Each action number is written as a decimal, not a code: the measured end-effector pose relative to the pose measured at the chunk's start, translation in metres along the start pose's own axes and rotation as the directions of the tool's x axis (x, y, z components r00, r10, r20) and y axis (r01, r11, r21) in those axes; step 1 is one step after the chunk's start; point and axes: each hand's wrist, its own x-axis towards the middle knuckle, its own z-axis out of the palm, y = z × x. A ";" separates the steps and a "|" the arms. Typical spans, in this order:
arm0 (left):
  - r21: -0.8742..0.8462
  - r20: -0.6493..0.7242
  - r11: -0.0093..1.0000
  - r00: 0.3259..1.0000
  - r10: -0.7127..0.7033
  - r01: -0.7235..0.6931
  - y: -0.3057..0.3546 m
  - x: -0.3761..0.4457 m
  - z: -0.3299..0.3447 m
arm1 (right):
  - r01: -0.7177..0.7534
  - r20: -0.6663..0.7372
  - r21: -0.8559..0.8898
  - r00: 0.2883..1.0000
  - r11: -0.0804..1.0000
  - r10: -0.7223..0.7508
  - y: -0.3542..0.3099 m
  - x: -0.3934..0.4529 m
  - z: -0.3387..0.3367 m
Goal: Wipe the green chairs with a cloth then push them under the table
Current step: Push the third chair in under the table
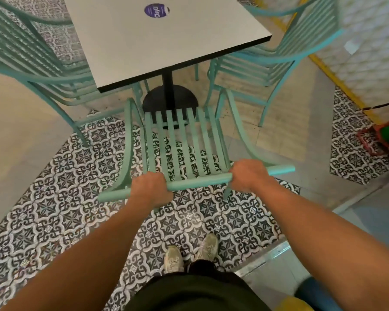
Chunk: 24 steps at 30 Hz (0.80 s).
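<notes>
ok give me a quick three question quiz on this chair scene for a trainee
1. True or false: both hands grip the top rail of the near chair's backrest.
2. What round thing lies on the table? A) plate B) purple sticker C) cup
3. Fill in: the near chair's seat is made of green ____.

Key:
1. True: left hand and right hand each curl round the rail.
2. B, the purple sticker.
3. Slats.

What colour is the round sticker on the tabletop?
The round sticker is dark purple with white lettering, on the light grey tabletop. The head view shows it.
</notes>
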 end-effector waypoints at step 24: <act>-0.057 -0.090 0.996 0.994 -0.068 0.063 0.023 0.010 0.006 | 0.067 -0.010 -0.039 0.998 0.997 -0.067 0.033 0.037 -0.016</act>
